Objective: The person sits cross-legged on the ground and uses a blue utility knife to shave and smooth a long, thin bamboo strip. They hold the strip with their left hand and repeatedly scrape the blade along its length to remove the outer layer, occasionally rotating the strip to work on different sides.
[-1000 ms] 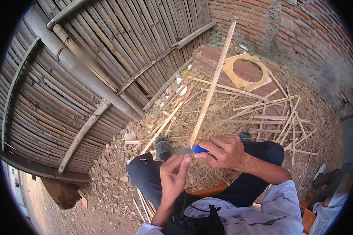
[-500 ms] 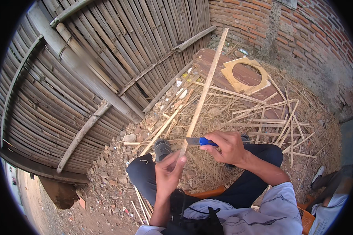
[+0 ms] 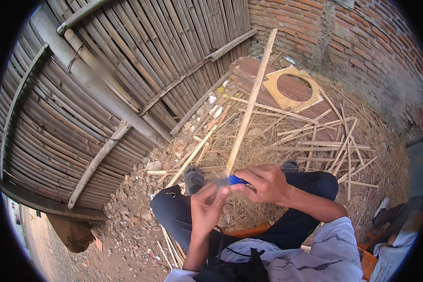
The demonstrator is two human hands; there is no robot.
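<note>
My right hand (image 3: pixel 265 184) is closed round the blue handle of a knife (image 3: pixel 238 180). Its grey blade points left and lies across the near end of a long bamboo strip (image 3: pixel 252 103), close to my left fingers. That strip slants up and away, its far end reaching toward the brick wall. My left hand (image 3: pixel 207 204) pinches the strip's near end, thumb on top; the very tip is hidden by the fingers and blade. Both hands are close together above my lap, between my bent knees.
Loose bamboo strips (image 3: pixel 317 144) lie over straw on the right. Beyond them, a wooden frame with a round hole (image 3: pixel 273 93) rests on a brown board (image 3: pixel 249 75). A bamboo fence (image 3: pixel 174 56) stands left, a brick wall (image 3: pixel 385 42) behind. At the lower right sits another person (image 3: pixel 399 235).
The knife and my right hand have moved left and down along the strip, to its near end beside my left thumb. The strip has tilted slightly.
</note>
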